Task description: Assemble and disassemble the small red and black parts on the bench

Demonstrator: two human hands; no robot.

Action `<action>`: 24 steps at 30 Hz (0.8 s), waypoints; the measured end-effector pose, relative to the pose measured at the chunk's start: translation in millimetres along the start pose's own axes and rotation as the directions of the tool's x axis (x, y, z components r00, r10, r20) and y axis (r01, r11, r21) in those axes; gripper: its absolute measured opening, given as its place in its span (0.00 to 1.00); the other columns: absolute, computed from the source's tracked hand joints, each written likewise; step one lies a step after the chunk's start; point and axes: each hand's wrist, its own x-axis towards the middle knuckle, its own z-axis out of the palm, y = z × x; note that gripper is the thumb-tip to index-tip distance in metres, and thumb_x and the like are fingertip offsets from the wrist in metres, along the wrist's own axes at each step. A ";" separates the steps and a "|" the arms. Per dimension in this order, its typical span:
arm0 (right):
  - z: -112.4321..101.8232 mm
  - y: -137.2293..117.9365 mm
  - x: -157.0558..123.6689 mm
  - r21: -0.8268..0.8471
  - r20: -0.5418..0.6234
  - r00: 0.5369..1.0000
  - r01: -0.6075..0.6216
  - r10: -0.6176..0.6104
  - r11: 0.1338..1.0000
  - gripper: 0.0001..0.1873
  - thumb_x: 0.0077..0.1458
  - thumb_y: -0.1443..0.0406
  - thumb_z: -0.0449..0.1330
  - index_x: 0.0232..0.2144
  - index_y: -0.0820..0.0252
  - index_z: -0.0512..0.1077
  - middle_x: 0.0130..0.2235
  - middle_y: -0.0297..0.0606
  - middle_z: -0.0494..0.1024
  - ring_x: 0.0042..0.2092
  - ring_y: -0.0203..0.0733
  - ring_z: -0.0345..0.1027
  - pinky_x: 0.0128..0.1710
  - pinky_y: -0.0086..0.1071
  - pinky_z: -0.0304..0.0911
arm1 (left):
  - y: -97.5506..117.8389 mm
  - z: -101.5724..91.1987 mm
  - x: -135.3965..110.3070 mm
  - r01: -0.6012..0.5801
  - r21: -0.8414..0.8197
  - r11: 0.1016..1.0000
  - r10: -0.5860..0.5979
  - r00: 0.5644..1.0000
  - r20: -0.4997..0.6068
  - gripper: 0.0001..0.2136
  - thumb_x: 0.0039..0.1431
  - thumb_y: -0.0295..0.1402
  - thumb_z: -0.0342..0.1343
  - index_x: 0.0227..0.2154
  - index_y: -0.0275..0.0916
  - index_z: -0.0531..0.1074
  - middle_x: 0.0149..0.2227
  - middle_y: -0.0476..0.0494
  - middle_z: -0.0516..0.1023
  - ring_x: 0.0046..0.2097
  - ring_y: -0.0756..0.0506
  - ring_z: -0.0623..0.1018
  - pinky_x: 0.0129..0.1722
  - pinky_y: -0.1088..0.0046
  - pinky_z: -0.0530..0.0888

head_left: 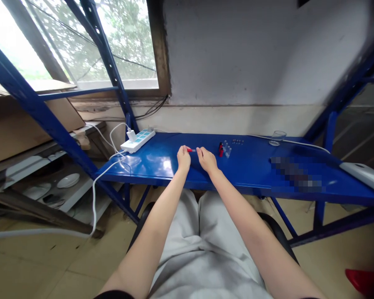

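Note:
Over the blue table (196, 174), my left hand (183, 158) is closed in a pinch on a small red tube with a clear end (190, 150). The tube lies about level and points toward my right hand (207, 159), whose thumb and fingers are pinched at the clear end. Fingers hide part of both ends. Just right of my right hand, a few red and black pieces (221, 150) stand beside several small clear tubes (227, 149). Beyond them lie several tiny metallic bits (237, 141) in rows, too small to name.
A white power strip (139, 140) with a plug and cable sits at the table's left end. A clear glass (277, 138) stands at the back right, near a white cable. A blurred dark object (294, 172) and a white device (364, 176) occupy the right side.

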 end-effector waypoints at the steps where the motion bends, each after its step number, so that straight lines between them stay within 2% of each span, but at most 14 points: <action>1: 0.5 0.2 0.0 0.003 0.012 1.000 0.012 -0.012 1.000 0.22 0.62 0.54 0.36 0.29 0.57 0.64 0.30 0.38 0.73 0.30 0.40 0.66 0.26 0.29 0.46 | -0.5 0.1 0.3 -0.007 0.009 1.000 0.007 1.000 0.005 0.16 0.62 0.36 0.38 0.23 0.38 0.64 0.25 0.47 0.70 0.31 0.50 0.70 0.34 0.74 0.65; 11: 2.9 2.0 0.5 0.046 0.053 0.997 0.062 -0.064 0.997 0.18 0.61 0.57 0.40 0.29 0.57 0.64 0.29 0.37 0.73 0.30 0.39 0.65 0.26 0.29 0.46 | 2.0 1.1 -1.4 -0.063 0.077 0.995 0.055 0.994 0.095 0.15 0.62 0.35 0.39 0.23 0.38 0.63 0.25 0.47 0.69 0.30 0.50 0.69 0.34 0.74 0.65; 19: 3.2 1.5 0.2 0.063 0.010 0.996 0.088 -0.088 0.994 0.16 0.61 0.59 0.42 0.31 0.58 0.66 0.30 0.38 0.73 0.31 0.38 0.65 0.28 0.28 0.50 | -1.1 3.1 0.4 -0.026 0.044 0.999 0.023 0.998 0.066 0.15 0.62 0.35 0.38 0.23 0.38 0.64 0.26 0.47 0.69 0.31 0.50 0.69 0.34 0.74 0.65; 24: 1.0 -0.6 -0.6 0.078 -0.002 0.996 0.085 -0.085 0.993 0.16 0.61 0.57 0.42 0.32 0.57 0.67 0.32 0.38 0.73 0.32 0.39 0.66 0.29 0.28 0.52 | 1.7 3.0 -0.2 0.037 0.011 0.999 -0.037 0.999 0.034 0.15 0.61 0.36 0.40 0.22 0.38 0.64 0.24 0.47 0.68 0.30 0.50 0.69 0.34 0.74 0.65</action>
